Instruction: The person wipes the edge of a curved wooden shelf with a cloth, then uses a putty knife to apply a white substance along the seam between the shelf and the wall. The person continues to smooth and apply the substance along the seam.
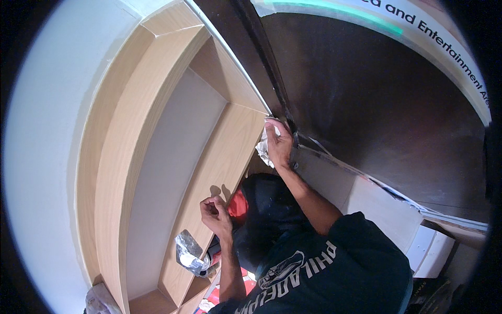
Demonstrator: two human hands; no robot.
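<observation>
My right hand (280,144) grips a crumpled white rag (265,152), holding it at the corner where the wood-grain shelf (225,141) meets the dark panel (376,104). The fingertips press on the edge there. Lower and to the left, my left hand (215,215) is raised over the front of the shelf, its fingers curled and pinched together. Whatever they hold, if anything, is too small to make out. Just below that hand, a flat metal plate (188,248) with white paste on it sits by the shelf edge, beside a can (213,256) partly hidden by my forearm.
A curved wooden frame (130,120) rises on the left against a pale wall (47,131). A greyish cloth (100,301) lies at the lower left. To the right are a white box (431,251) and a light floor (374,209). A lettered strip (418,31) crosses the dark panel.
</observation>
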